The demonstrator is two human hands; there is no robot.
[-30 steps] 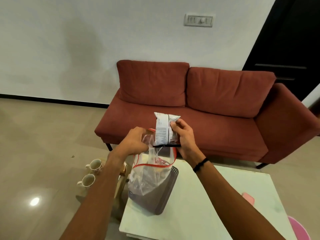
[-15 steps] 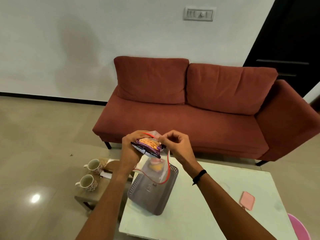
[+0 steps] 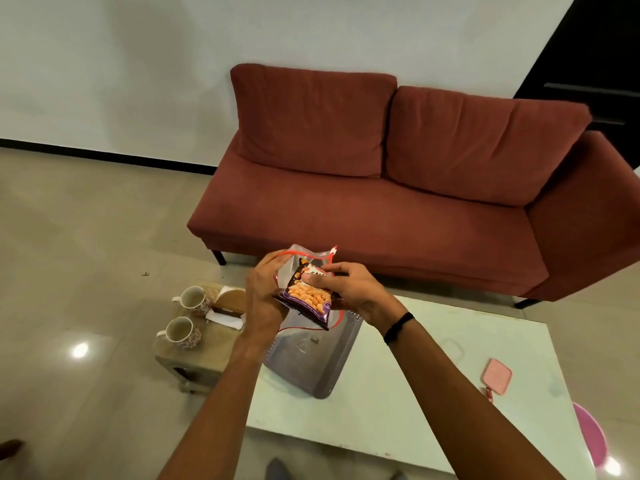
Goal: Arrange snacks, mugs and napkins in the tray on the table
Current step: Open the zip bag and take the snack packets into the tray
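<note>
A purple snack packet (image 3: 309, 296) with orange nuts printed on it is held in front of me, above a grey tray (image 3: 318, 362) on the white table (image 3: 408, 389). My right hand (image 3: 349, 289) pinches the packet's top. My left hand (image 3: 263, 292) grips a clear zip bag (image 3: 298, 258) with a red seal, which hangs behind and below the packet. Two patterned mugs (image 3: 194, 301) (image 3: 180, 332) stand on a low wooden stool (image 3: 204, 351) to the left, beside white napkins (image 3: 225, 318) and a napkin holder (image 3: 230, 299).
A red sofa (image 3: 398, 188) stands behind the table. A pink pouch (image 3: 497, 375) lies on the table's right side, and a pink round object (image 3: 590, 434) sits past its right edge. A dark doorway is at the top right.
The packet held earlier showed its white back high up; now the purple packet is lower and face up between both hands. The camera has tilted downward, and the zip bag looks emptier.
</note>
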